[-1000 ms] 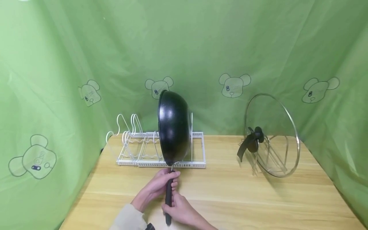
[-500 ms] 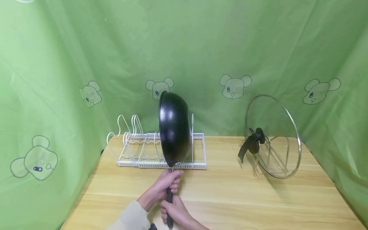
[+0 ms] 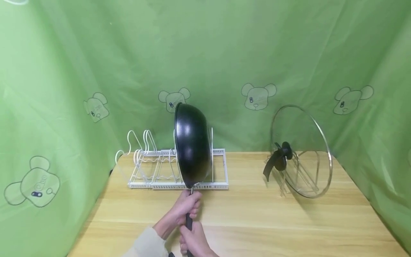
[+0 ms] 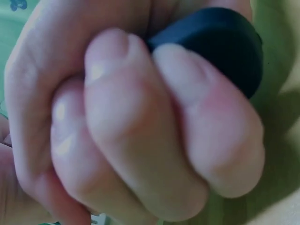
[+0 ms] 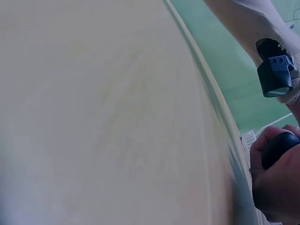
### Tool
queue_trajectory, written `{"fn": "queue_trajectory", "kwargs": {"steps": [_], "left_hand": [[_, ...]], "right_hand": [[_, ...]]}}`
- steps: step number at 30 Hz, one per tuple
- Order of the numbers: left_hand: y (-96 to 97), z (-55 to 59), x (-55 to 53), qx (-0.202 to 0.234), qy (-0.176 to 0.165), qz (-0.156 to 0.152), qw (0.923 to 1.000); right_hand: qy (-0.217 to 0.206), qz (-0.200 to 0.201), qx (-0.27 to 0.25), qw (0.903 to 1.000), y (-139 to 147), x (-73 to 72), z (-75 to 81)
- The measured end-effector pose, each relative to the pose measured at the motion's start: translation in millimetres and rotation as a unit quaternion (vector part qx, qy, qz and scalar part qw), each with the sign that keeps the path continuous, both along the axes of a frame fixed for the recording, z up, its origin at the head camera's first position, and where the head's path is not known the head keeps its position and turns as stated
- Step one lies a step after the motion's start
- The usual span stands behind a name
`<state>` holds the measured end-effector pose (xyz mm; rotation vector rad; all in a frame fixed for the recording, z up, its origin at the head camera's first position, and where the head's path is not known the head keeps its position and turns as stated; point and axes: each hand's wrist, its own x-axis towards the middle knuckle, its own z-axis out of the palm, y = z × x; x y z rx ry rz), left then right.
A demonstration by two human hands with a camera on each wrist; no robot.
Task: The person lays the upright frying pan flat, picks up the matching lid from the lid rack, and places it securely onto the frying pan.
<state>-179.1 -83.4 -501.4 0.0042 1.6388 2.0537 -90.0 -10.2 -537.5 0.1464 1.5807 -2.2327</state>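
Observation:
A deep black wok (image 3: pixel 192 142) stands on edge in the white wire rack (image 3: pixel 205 186), its rim facing left and its rounded base near an upright wire at right. My left hand (image 3: pixel 187 206) grips the upper part of its handle (image 3: pixel 188 222), just below the bowl. Lower on that handle, my right hand (image 3: pixel 195 240) holds on with curled fingers. Large curled fingers (image 4: pixel 136 117) around the black handle (image 4: pixel 220 47) fill the left wrist view. In the right wrist view, the handle's rounded end (image 5: pixel 279 149) shows within a gripping hand.
A glass lid (image 3: pixel 309 153) with a black knob (image 3: pixel 287 150) leans in a small wire stand (image 3: pixel 298 171) at right. White rack loops (image 3: pixel 151 139) rise left of the wok. A green curtain (image 3: pixel 221 46) surrounds the wooden table (image 3: pixel 273 225).
The right forearm now comes more from straight below, with the hand regripped on the handle. The left fingers have closed further round it. The wok stays almost in place; the head view shifts slightly.

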Motion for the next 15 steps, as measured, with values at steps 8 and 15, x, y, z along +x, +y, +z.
{"fn": "queue_trajectory", "kwargs": {"steps": [8, 15], "left_hand": [[1.3, 6.2, 6.2, -0.004, 0.014, 0.01, 0.9998], [1.7, 15.5, 9.6, -0.01, 0.035, 0.024, 0.9991]], "right_hand": [[0.006, -0.01, 0.013, 0.9998, 0.8, 4.4, 1.8], [0.03, 0.001, 0.02, 0.9994, 3.3, 4.0, 7.4]]}}
